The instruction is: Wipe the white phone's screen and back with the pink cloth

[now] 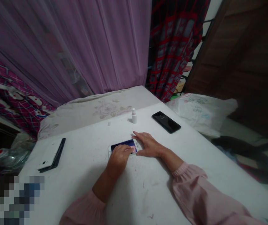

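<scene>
A white smartphone (110, 152) lies face up on the white table, its screen dark blue. My left hand (118, 157) is over the screen, fingers curled and pressed together. By its fingertips shows a small pink patch (133, 149); whether it is a cloth in the fingers or part of the screen, I cannot tell. At the phone's right end, my right hand (150, 146) grips it, thumb at the near corner and fingers at the far side. Beyond the phone stands a small white bottle (134, 117) with a narrow top.
A black smartphone (166, 122) lies at the table's right edge. On the left, a white phone (51, 155) rests over a dark one. A small grey piece (109, 124) is near the bottle. Behind the table (82, 143) hangs a purple curtain (115, 47); a plastic bag (199, 109) is to the right.
</scene>
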The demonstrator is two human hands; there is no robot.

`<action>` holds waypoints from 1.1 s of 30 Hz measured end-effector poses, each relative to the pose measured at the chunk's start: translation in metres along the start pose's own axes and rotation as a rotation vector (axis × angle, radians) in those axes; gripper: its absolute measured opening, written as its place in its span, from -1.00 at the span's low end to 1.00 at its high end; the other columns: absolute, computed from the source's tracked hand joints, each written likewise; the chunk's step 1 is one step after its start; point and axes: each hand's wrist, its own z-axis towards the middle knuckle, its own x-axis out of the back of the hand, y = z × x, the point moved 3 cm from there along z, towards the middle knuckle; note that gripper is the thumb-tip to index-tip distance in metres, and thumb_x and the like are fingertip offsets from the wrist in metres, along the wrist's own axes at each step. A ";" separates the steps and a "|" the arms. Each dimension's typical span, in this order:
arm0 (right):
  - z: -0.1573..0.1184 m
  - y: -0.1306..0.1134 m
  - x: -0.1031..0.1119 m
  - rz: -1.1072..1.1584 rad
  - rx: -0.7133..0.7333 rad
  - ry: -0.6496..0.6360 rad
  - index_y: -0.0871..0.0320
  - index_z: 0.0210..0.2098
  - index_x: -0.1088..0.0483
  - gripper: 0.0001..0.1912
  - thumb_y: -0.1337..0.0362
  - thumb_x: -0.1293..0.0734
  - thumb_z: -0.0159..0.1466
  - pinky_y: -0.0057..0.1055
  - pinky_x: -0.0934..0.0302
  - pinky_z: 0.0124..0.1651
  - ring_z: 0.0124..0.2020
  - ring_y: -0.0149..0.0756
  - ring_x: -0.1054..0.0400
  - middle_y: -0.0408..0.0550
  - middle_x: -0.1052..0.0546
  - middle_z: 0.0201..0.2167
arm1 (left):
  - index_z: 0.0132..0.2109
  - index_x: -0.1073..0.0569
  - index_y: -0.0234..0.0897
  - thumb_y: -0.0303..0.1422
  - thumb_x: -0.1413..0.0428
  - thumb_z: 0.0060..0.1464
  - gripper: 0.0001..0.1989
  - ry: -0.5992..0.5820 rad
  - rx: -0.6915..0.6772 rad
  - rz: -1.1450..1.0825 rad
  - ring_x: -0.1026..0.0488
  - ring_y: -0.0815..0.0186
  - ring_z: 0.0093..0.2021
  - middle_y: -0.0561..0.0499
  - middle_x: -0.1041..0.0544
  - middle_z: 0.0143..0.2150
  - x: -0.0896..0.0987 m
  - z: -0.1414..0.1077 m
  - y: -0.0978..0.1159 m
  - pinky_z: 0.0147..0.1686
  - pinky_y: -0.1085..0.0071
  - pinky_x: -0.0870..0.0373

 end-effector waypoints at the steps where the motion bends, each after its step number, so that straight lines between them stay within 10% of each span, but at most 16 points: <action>1: 0.000 0.000 0.000 0.002 0.001 0.001 0.07 0.41 0.19 0.12 0.13 -0.50 0.04 0.07 0.09 0.27 0.24 0.05 -0.15 0.10 -0.37 0.21 | -0.01 -0.55 -0.19 -0.45 0.04 0.29 -0.71 0.002 -0.015 0.004 -0.46 0.26 -0.18 -0.08 -0.57 -0.17 0.001 -0.004 0.001 -0.17 0.31 -0.41; 12: -0.001 -0.001 0.001 -0.003 -0.010 -0.001 0.07 0.41 0.18 0.13 0.12 -0.51 0.03 0.08 0.06 0.27 0.24 0.07 -0.16 0.10 -0.38 0.20 | -0.02 -0.54 -0.19 -0.46 -0.03 0.26 -0.76 -0.028 0.097 0.056 -0.45 0.26 -0.22 -0.05 -0.58 -0.19 0.000 0.021 -0.018 -0.17 0.30 -0.41; 23: -0.001 -0.001 0.002 -0.007 -0.022 -0.044 0.09 0.41 0.16 0.11 0.13 -0.51 0.05 0.08 0.12 0.30 0.27 0.06 -0.10 0.11 -0.34 0.23 | -0.01 -0.53 -0.20 -0.42 0.04 0.32 -0.74 -0.020 -0.165 -0.170 -0.50 0.29 -0.11 -0.06 -0.60 -0.10 0.017 -0.005 -0.008 -0.09 0.33 -0.40; 33: -0.001 0.003 0.000 -0.006 -0.014 -0.041 0.06 0.41 0.18 0.10 0.13 -0.49 0.06 0.09 0.12 0.29 0.26 0.05 -0.13 0.10 -0.36 0.22 | -0.09 -0.57 -0.20 -0.50 -0.03 0.25 -0.77 0.049 -0.028 -0.158 -0.53 0.31 -0.12 -0.05 -0.61 -0.14 0.006 0.012 -0.014 -0.08 0.32 -0.48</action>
